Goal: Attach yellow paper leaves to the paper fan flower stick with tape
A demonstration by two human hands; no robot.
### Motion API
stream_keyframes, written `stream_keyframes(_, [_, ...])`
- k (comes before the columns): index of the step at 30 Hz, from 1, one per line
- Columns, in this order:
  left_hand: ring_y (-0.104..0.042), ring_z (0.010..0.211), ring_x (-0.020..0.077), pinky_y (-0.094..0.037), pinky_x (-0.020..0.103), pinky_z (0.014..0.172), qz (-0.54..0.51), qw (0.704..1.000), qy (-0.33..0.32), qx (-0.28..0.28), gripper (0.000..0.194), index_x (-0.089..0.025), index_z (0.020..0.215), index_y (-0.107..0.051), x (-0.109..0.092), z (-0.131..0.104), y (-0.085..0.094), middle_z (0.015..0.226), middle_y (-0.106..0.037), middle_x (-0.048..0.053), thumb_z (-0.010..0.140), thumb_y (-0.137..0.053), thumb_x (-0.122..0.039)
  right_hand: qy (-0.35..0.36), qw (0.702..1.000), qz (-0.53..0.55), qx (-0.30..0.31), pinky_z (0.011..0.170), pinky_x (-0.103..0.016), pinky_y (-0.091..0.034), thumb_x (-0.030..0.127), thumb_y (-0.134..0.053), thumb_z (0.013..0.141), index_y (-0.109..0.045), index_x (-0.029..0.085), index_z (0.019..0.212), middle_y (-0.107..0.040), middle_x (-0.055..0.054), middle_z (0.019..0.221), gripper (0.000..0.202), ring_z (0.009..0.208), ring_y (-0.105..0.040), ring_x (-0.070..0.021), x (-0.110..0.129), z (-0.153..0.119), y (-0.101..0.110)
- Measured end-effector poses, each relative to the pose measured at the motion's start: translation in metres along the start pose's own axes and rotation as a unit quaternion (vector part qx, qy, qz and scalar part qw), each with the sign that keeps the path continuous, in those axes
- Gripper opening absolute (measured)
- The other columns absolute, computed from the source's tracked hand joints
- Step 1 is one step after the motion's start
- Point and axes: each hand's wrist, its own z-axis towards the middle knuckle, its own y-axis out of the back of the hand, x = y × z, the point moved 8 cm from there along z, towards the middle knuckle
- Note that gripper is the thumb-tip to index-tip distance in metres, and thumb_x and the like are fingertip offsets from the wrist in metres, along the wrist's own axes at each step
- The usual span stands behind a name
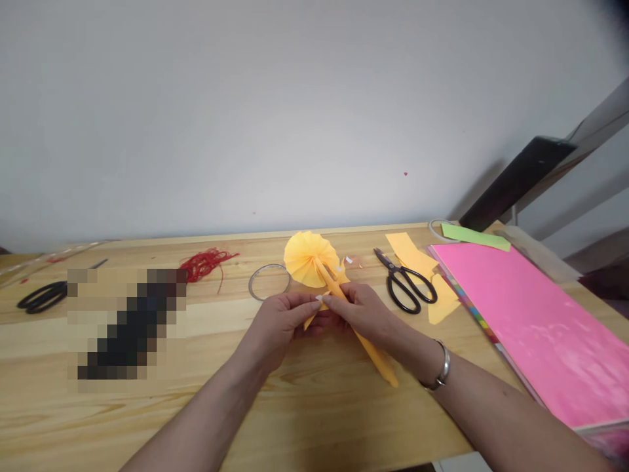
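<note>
Both my hands meet at the middle of the table around a round, pleated orange paper fan (309,257) with a rolled paper handle (376,359). The handle passes under my right hand (366,308), its lower end pointing towards me. With thumb and fingers closed, my left hand (282,321) pinches a small folded orange paper piece (309,321) beside the handle. A tiny white scrap (319,297) shows between the two thumbs. My right thumb presses near it, and the other right fingers are mostly hidden. Black-handled scissors (405,282) lie to the right of the fan.
Orange paper offcuts (410,252) lie by the scissors. A pink paper stack (531,321) covers the right side, with a green strip (476,236) at its top. Behind my left hand are a clear ring (253,283) and red string (204,264). More scissors (46,296) lie far left.
</note>
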Motion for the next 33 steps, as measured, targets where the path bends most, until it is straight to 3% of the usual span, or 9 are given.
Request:
stream_keyframes(10, [-0.064, 0.064, 0.0142, -0.046, 0.021, 0.058, -0.028, 0.999, -0.007, -0.036, 0.016, -0.013, 0.076, -0.074, 0.002, 0.001, 0.001, 0.067, -0.071, 0.006, 0.067, -0.074, -0.025, -0.01, 1.0, 0.01, 0.0, 0.05, -0.021, -0.038, 0.042, -0.054, 0.077, -0.06, 0.014, 0.072, -0.054, 0.0, 0.061, 0.03, 0.056, -0.048, -0.011, 0.0, -0.001, -0.004])
stream_keyframes(18, [-0.062, 0.06, 0.0136, -0.047, 0.022, 0.058, -0.039, 0.998, -0.007, -0.045, 0.017, -0.012, 0.074, -0.075, -0.004, -0.002, 0.001, 0.063, -0.07, 0.006, 0.064, -0.075, -0.025, -0.013, 0.988, 0.144, 0.054, 0.048, -0.02, -0.039, 0.052, -0.048, 0.082, -0.058, 0.014, 0.07, -0.053, 0.0, 0.058, 0.041, 0.051, -0.049, -0.0098, -0.004, 0.0, -0.012])
stream_keyframes(21, [-0.063, 0.063, 0.0148, -0.048, 0.023, 0.06, -0.044, 0.998, 0.004, -0.042, 0.019, -0.012, 0.076, -0.075, -0.002, -0.001, 0.0, 0.064, -0.07, 0.007, 0.063, -0.076, -0.027, -0.013, 0.988, 0.148, 0.052, 0.047, -0.02, -0.039, 0.054, -0.047, 0.083, -0.057, 0.014, 0.069, -0.053, 0.0, 0.058, 0.043, 0.05, -0.049, -0.0094, -0.005, 0.0, -0.011])
stream_keyframes(27, [-0.061, 0.064, 0.0139, -0.047, 0.023, 0.06, -0.024, 1.0, -0.005, -0.017, 0.022, -0.011, 0.081, -0.075, -0.001, 0.0, -0.002, 0.068, -0.07, 0.008, 0.069, -0.073, -0.029, -0.024, 0.989, 0.132, 0.055, 0.048, -0.02, -0.04, 0.039, -0.054, 0.08, -0.057, 0.013, 0.069, -0.053, 0.0, 0.06, 0.028, 0.052, -0.049, -0.009, 0.0, -0.001, -0.012])
stream_keyframes(33, [-0.059, 0.062, 0.0122, -0.043, 0.021, 0.056, -0.01, 1.0, -0.005, -0.018, 0.018, -0.013, 0.078, -0.075, -0.002, 0.002, 0.0, 0.068, -0.07, 0.007, 0.07, -0.071, -0.029, -0.024, 0.993, 0.106, 0.035, 0.049, -0.02, -0.039, 0.041, -0.055, 0.079, -0.059, 0.013, 0.073, -0.055, -0.001, 0.064, 0.029, 0.054, -0.049, -0.0093, -0.002, -0.001, -0.009])
